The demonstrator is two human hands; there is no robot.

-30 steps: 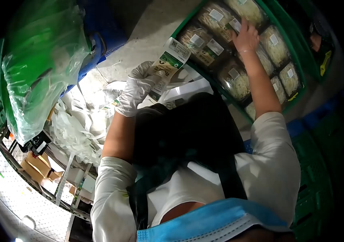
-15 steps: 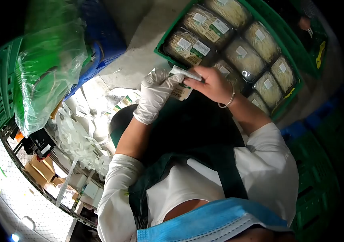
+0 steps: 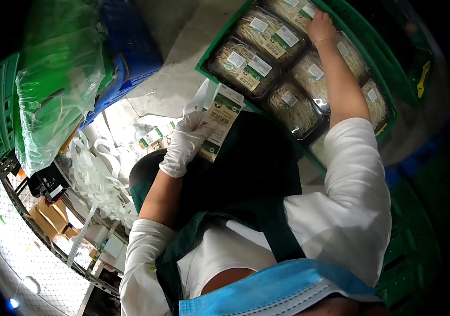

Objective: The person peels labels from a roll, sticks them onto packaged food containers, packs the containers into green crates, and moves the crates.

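Note:
My left hand, in a white glove, is closed around a strip of green and cream printed labels, with pale backing paper hanging beside it. My bare right hand reaches to the far pack of pale, thin sprout-like strands in the crate. Its fingers are bent together at the edge of a green and white label on that pack's film; the fingertips are partly hidden. Two nearer packs carry similar green labels. The other packs show only small white stickers.
A green crate holds the packs. Used backing strips lie heaped at the left, near more labels. Clear plastic film hangs over a green crate, beside a blue bin. A black device sits on a shelf.
My right hand has left the label strip and moved up and right to the far pack, where a green label now shows. My left hand has lowered slightly, still holding the strip.

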